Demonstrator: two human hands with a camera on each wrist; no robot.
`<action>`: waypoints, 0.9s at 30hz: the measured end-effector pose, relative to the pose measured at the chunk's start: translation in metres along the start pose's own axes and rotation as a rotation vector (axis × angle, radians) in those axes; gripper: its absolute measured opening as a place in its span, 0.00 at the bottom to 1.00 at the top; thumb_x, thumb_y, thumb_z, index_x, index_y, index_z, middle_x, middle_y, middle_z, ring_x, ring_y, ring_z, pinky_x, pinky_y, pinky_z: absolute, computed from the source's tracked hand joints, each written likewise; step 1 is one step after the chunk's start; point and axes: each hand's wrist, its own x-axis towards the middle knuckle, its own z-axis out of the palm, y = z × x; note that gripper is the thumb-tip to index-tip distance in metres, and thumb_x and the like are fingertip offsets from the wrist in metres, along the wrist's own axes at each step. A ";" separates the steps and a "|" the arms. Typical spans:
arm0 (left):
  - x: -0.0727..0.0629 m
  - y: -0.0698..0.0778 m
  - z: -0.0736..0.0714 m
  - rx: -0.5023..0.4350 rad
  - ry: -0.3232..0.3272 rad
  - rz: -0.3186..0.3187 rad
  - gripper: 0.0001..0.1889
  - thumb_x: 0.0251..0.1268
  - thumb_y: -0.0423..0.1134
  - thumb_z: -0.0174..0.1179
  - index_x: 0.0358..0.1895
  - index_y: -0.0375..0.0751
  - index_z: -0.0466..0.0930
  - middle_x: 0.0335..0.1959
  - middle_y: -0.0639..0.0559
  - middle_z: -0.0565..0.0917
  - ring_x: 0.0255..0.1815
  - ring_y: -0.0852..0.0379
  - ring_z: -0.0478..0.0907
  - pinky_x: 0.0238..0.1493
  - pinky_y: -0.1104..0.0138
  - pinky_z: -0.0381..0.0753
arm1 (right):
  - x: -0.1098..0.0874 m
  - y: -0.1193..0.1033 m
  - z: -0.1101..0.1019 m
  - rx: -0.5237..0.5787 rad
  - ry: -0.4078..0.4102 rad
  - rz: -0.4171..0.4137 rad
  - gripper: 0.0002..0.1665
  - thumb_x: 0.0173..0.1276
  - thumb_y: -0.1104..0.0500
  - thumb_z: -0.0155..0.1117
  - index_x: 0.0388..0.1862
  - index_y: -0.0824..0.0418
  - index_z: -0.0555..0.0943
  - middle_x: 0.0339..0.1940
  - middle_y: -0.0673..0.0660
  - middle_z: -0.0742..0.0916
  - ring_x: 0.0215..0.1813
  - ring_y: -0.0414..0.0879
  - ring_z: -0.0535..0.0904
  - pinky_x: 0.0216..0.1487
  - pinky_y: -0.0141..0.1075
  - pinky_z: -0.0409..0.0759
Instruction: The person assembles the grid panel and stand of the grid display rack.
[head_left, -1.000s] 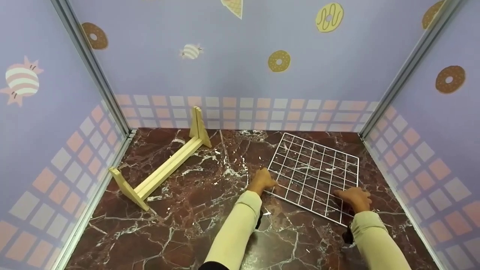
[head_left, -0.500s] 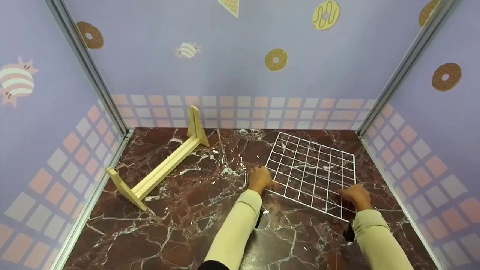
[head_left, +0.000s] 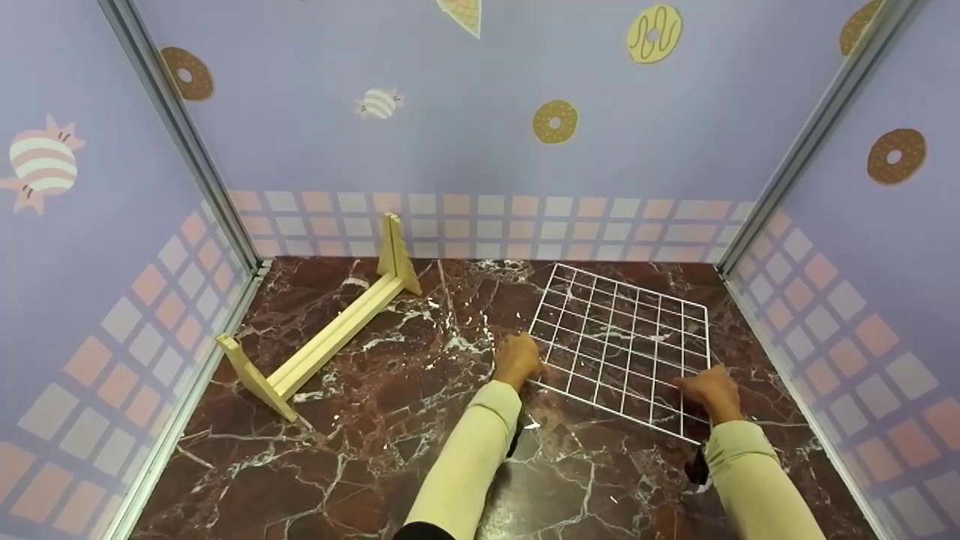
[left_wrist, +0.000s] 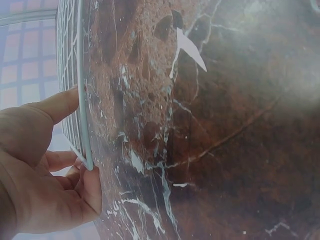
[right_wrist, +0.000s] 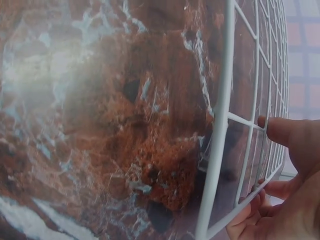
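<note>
A white wire grid panel [head_left: 615, 352] lies nearly flat over the right part of the marbled surface. My left hand [head_left: 517, 358] grips it near its front left corner; in the left wrist view the thumb lies on top and the curled fingers [left_wrist: 90, 192] wrap the corner from the side. At the right edge, toward the front, my right hand [head_left: 712, 391] holds the panel, its thumb on a wire and its fingers [right_wrist: 250, 215] curled under the side rod. To the left stands a pale wooden frame [head_left: 334, 337], two end pieces joined by long bars.
The dark red marbled surface [head_left: 360, 465] is bounded by lilac printed walls [head_left: 450, 150] at the back and both sides. Small white flecks are scattered around its middle. A white scrap [left_wrist: 191, 50] lies near my left wrist.
The wire panel has shifted slightly left in my hands, mostly during the first half second. The wooden frame stays where it was.
</note>
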 end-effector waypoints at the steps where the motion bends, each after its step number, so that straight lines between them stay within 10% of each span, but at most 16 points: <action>1: 0.001 -0.002 0.000 -0.001 0.002 -0.002 0.34 0.47 0.47 0.81 0.56 0.34 0.80 0.57 0.33 0.82 0.60 0.39 0.80 0.58 0.51 0.82 | 0.000 -0.001 0.001 0.007 0.002 -0.002 0.55 0.66 0.42 0.64 0.68 0.87 0.57 0.64 0.87 0.70 0.67 0.80 0.68 0.68 0.63 0.72; 27: 0.020 -0.040 -0.021 -0.128 0.305 -0.019 0.38 0.47 0.42 0.81 0.61 0.40 0.70 0.53 0.37 0.80 0.58 0.39 0.79 0.49 0.48 0.85 | 0.005 -0.067 0.019 0.301 0.289 -0.094 0.53 0.65 0.45 0.69 0.79 0.65 0.53 0.68 0.83 0.69 0.68 0.78 0.67 0.69 0.65 0.67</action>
